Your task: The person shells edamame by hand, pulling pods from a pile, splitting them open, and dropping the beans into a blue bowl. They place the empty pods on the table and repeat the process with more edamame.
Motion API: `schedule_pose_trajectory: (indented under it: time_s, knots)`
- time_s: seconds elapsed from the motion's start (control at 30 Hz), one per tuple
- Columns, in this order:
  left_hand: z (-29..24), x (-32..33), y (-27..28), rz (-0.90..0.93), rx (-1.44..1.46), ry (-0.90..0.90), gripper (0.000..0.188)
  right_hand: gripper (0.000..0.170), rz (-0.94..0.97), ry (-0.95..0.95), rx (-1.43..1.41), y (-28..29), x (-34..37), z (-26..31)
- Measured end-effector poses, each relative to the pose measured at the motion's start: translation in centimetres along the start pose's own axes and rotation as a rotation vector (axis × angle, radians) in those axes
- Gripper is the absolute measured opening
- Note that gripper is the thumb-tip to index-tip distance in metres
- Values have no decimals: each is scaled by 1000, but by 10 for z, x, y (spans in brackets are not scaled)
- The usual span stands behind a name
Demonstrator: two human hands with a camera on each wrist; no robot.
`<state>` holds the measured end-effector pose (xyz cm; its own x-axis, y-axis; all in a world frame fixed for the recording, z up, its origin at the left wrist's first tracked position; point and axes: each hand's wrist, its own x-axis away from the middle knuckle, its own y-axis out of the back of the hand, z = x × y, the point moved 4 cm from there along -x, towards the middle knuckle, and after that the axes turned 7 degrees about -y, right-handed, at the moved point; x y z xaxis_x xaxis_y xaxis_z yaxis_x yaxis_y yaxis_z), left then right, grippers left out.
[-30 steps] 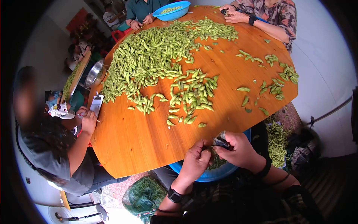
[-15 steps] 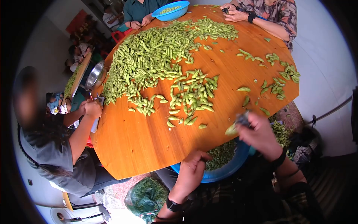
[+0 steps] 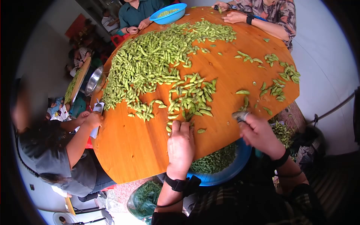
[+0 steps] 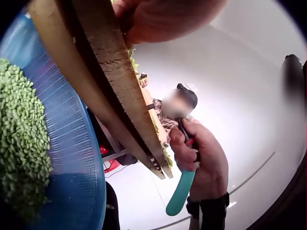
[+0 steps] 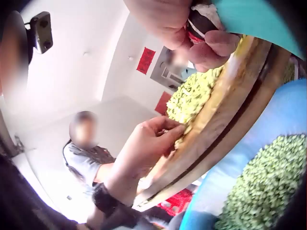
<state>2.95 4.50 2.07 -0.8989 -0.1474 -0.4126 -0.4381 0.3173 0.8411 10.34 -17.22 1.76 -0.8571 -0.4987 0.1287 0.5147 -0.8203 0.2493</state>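
My left hand (image 3: 180, 146) reaches over the table (image 3: 131, 150), its fingertips at the near edge of a small group of green pods (image 3: 193, 95). In the right wrist view the left hand (image 5: 144, 148) has thumb and fingertips close together beside the pods; whether a pod lies between them is hidden. My right hand (image 3: 262, 137) is over the table's near edge, with the grey tip (image 3: 240, 115) of a tool sticking out. In the left wrist view the right hand (image 4: 206, 153) grips that tool round its teal handle (image 4: 181, 194).
A blue basin (image 3: 240, 165) of shelled green beans (image 3: 215, 159) stands below the table edge. A large pod heap (image 3: 146, 56) covers the far left, with smaller clusters at right. People sit around the table; another blue basin (image 3: 168, 14) is at the far edge.
My left hand has moved from above the basin forward onto the table, to the pods. The right hand has moved away from the left; the pod seen at its tool half a second ago no longer shows.
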Motion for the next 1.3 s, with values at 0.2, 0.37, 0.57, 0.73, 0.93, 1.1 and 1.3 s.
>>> schedule_pose_trajectory:
  time_s: [0.2,0.37,0.57,0.73,0.93,1.1,1.3]
  knots:
    - [-15,30,-6,26,468,151,15,15,335,-122,-226,-51,-3,6]
    - [-20,46,-16,-10,704,215,19,19,404,-151,-238,-57,-2,1]
    - [-28,49,-14,-26,403,98,15,18,418,-157,-229,-57,6,2]
    - [-30,51,-13,-48,385,83,14,16,411,-193,-244,-60,6,-5]
    - [-24,55,-15,-119,573,103,16,14,382,-208,-369,-67,8,-10]
    - [-19,56,-16,-71,782,203,11,15,434,-278,-530,-66,9,-12]
    - [-13,55,-21,15,1316,455,13,14,488,-325,-518,-64,10,-3]
